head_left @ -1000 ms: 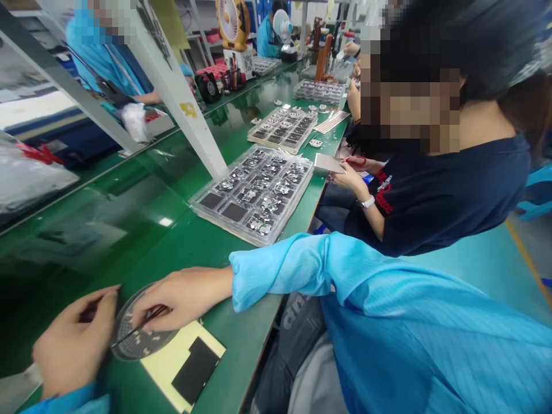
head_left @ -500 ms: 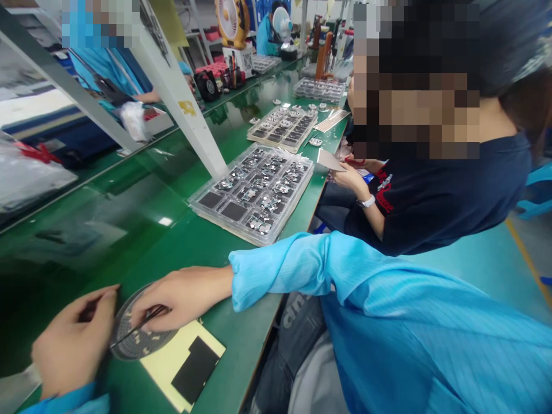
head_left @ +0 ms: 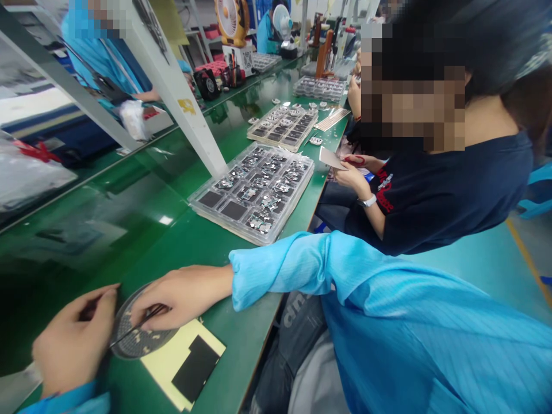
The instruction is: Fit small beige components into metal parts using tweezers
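My right hand [head_left: 179, 296] grips dark tweezers [head_left: 140, 326], their tips pointing down and left at the near-left rim of a round grey dish [head_left: 129, 345]. Small pale pieces lie scattered on the dish's textured surface. Beside the dish, at the left, my left hand [head_left: 75, 336] is closed with thumb and forefinger pinched together; anything between them is too small to make out. A yellow sheet [head_left: 161, 379] lies partly under the dish's near edge. On that sheet rests a flat black piece [head_left: 195, 368] with a notched corner.
A clear compartment tray [head_left: 280, 233] of small metal parts stands beyond my right hand, another tray [head_left: 254, 135] behind it. A slanted white post [head_left: 190, 109] rises at the table's far side. At the right, a co-worker [head_left: 452, 190] holds a grey sheet [head_left: 331, 158] and red-handled scissors [head_left: 356, 159].
My hands and the tweezers stay where they were. The co-worker's head has shifted slightly, and the red scissor handles show more clearly. Farther back, another person's hand has come into view.
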{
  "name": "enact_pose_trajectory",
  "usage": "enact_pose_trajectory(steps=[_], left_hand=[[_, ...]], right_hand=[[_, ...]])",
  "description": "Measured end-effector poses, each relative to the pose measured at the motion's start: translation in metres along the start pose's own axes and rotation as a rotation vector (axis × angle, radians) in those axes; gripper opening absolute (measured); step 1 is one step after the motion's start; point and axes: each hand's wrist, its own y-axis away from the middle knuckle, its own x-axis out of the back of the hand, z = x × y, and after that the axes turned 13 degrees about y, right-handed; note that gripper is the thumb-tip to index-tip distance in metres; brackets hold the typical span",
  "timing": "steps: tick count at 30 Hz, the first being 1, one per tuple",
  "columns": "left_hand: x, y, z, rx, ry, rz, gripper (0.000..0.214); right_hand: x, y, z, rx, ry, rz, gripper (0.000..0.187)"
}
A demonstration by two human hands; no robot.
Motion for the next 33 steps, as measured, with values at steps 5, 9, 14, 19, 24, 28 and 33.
enact_pose_trajectory(steps=[5,9,14,19,24,28,33], left_hand=[[0.0000,0.0013,0.0007,-0.013,0.006,0.018,0.054],[0.0011,0.0031,0.0059,0.006,-0.025,-0.003,0.054],[0.0013,0.0025,0.0042,-0.014,-0.022,0.000,0.055],[-0.0003,0.0017,0.0017,-0.034,-0.019,0.010,0.054],[-0.0004,0.0043,0.0062,-0.014,-0.027,0.000,0.052],[0.0001,0.0046,0.0053,-0.034,-0.011,0.006,0.051],[0.0001,0.0013,-0.0017,-0.044,-0.030,0.010,0.051]], right_hand=[[-0.0017,-0.0017,0.0033,0.007,0.001,-0.004,0.027],[-0.0009,0.0000,0.0020,0.016,0.008,0.005,0.026],[-0.0011,0.0001,0.0009,-0.001,0.019,0.005,0.027],[-0.0032,-0.0032,0.0041,-0.003,0.030,-0.030,0.030],[-0.0021,-0.0013,0.0014,-0.012,0.028,0.007,0.023],[-0.0012,0.0003,-0.0009,-0.018,-0.005,0.040,0.014],[-0.0018,-0.0002,-0.0007,-0.019,-0.012,0.023,0.015]])
